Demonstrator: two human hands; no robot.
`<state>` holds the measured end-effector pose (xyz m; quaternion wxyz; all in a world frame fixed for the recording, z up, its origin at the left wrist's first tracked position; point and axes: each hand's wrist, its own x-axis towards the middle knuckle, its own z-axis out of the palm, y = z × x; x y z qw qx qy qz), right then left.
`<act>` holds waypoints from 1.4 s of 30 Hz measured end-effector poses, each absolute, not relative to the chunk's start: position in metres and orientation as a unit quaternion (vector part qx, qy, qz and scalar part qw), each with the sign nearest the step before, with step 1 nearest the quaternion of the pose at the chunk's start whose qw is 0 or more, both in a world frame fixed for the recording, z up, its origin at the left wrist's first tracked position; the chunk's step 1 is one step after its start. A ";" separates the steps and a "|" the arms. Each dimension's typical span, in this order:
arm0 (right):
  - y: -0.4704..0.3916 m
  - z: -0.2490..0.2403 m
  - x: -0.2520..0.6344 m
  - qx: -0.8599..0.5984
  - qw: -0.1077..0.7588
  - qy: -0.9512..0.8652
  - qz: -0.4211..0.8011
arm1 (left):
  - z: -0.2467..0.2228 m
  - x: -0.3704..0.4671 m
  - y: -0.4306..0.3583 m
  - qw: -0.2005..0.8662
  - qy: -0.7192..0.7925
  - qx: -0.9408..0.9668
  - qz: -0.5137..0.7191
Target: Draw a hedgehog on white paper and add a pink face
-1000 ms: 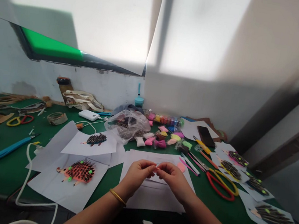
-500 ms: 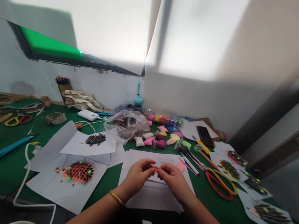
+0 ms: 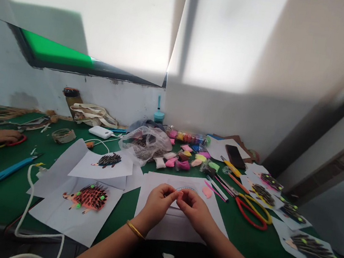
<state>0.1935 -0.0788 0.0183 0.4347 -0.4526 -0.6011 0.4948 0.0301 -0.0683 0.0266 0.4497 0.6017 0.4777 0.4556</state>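
Observation:
My left hand (image 3: 159, 204) and my right hand (image 3: 194, 209) meet over a stack of white paper (image 3: 158, 227). Both are closed, with thumbs and fingertips pinching a small piece of salmon-pink modelling clay (image 3: 179, 195) between them. Behind the fingers, part of a curved drawn outline (image 3: 186, 189) shows on the top sheet; my hands hide the rest. A flattened lump of the same pink clay (image 3: 207, 192) lies on the paper, right of my right hand. Just beyond it rest a pink strip (image 3: 215, 191) and a white pen-like stick (image 3: 218, 189).
Red and yellow scissors (image 3: 251, 213) lie to the right, near several hedgehog pictures (image 3: 315, 249). Bagged coloured clay (image 3: 182, 164) and a clear plastic bag (image 3: 146, 144) sit behind. Leftward are a coral hedgehog picture (image 3: 90, 196), a blue cutter (image 3: 9, 171) and another person's hand (image 3: 1, 137).
My fingers have shifted slightly around the clay, and more of it shows above the fingertips. At far left, the other person's hand has moved right, onto the red and yellow scissors there.

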 end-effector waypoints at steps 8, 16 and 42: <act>-0.076 0.027 0.196 -0.461 0.486 -0.569 0.477 | 0.026 0.029 -0.071 0.463 0.438 0.642 0.426; -0.046 0.025 0.218 -0.486 0.452 -0.590 0.461 | 0.024 0.008 -0.057 0.151 0.494 0.805 0.292; -0.021 0.011 0.202 -0.563 0.258 -0.715 0.326 | 0.003 0.015 -0.088 0.061 0.468 0.858 0.204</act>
